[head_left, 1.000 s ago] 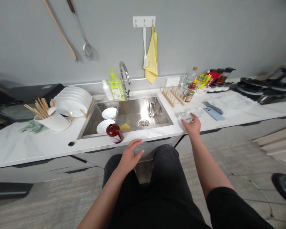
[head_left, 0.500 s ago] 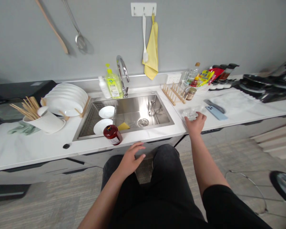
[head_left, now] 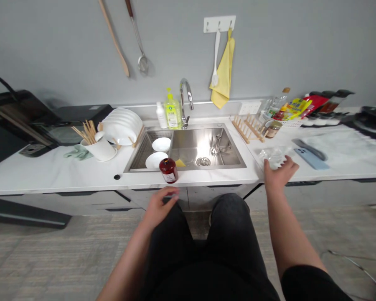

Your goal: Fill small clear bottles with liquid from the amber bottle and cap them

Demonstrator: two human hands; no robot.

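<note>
1. The right hand (head_left: 278,177) is over the front edge of the white, marble-patterned desk (head_left: 81,177), its thumb and fingers spread apart with nothing seen gripped between them.
2. A clear, shiny, thin plastic piece (head_left: 274,153) lies on the desk just beyond the right hand's fingertips, away from the body. It seems longer from side to side than front to back, so its long axis would run across the reach of that arm; the right hand is much the nearer.
3. The left hand (head_left: 158,205) hangs in front of the desk, below its edge, loosely curled, with a small gap between thumb and fingers and nothing visible in it.
4. Nearest to the left hand is a dark-red, translucent bottle (head_left: 168,170) with a pale label, standing upright and uncapped beside the steel sink (head_left: 194,140), beyond the fingers and slightly to their right.
5. A light-blue phone (head_left: 311,159) lies right of the plastic piece, apart from it.
6. Hard to make out: the plastic piece's outline, which melts into the white surface; whether the right fingertips touch it; and the left hand's farther fingers. The bottle covers part of a white bowl (head_left: 156,159) in the sink.
</note>
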